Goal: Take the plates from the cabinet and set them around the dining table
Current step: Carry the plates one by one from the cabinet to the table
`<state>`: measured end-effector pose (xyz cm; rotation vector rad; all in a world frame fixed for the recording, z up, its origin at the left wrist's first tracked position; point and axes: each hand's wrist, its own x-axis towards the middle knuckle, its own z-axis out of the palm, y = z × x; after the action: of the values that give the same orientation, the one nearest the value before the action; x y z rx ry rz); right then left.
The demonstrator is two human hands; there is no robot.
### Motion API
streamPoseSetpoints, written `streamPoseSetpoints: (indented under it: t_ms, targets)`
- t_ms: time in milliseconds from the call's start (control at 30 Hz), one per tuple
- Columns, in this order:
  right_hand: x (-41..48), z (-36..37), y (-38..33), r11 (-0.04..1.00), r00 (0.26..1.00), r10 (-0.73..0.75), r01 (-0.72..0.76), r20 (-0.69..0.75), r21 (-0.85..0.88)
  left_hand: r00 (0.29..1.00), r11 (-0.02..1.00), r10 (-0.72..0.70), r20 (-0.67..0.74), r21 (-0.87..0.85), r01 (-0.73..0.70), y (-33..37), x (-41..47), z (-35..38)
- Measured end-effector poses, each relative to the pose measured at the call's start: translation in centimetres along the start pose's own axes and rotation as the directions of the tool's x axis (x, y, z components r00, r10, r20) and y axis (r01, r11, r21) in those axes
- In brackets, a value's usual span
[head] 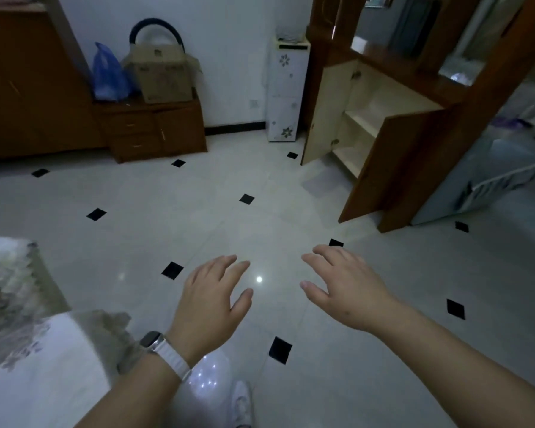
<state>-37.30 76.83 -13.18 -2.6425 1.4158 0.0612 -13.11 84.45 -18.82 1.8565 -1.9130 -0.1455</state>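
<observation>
My left hand point(212, 299) and my right hand point(346, 290) are both held out over the tiled floor, fingers spread, with nothing in them. The left wrist wears a white-strapped watch. A wooden cabinet point(408, 156) stands at the upper right with both doors swung open. Its pale shelves point(360, 120) show bare; I see no plates on them. At the lower left is the edge of a table point(22, 341) under a white floral cloth. No plates are visible anywhere in view.
The floor point(229, 230) is glossy white tile with small black diamonds. Against the back wall a low wooden drawer unit point(155, 131) carries a cardboard box point(164, 75) and a blue bag point(107, 74). A narrow white flowered cabinet point(286, 91) stands beside the open cabinet.
</observation>
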Motion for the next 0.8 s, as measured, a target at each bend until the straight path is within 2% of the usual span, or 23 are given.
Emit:
streamPoseSetpoints:
  t_ms: [200, 367, 600, 800]
  targets:
    - [10.8, -4.9, -0.1, 0.999, 0.997, 0.042, -0.044, -0.064, -0.027, 1.000, 1.000, 0.022, -0.014, -0.022, -0.022, -5.8, 10.2, -1.2]
    - [15.2, -5.8, 1.3, 0.994, 0.986, 0.113, -0.111, -0.119, 0.020, 0.996, 0.995, 0.093, 0.007, -0.030, -0.093, -7.1, 17.3, -0.9]
    - [21.0, -5.2, 6.1, 0.979, 0.971, 0.195, -0.183, -0.139, 0.094, 0.986, 0.986, 0.167, 0.028, -0.008, -0.167, -6.9, 26.6, 1.4]
    - [28.5, -4.0, 12.8, 0.971, 0.968, 0.215, -0.197, -0.129, 0.135, 0.973, 0.971, 0.221, 0.069, 0.076, -0.226, -7.1, 35.9, 4.9]
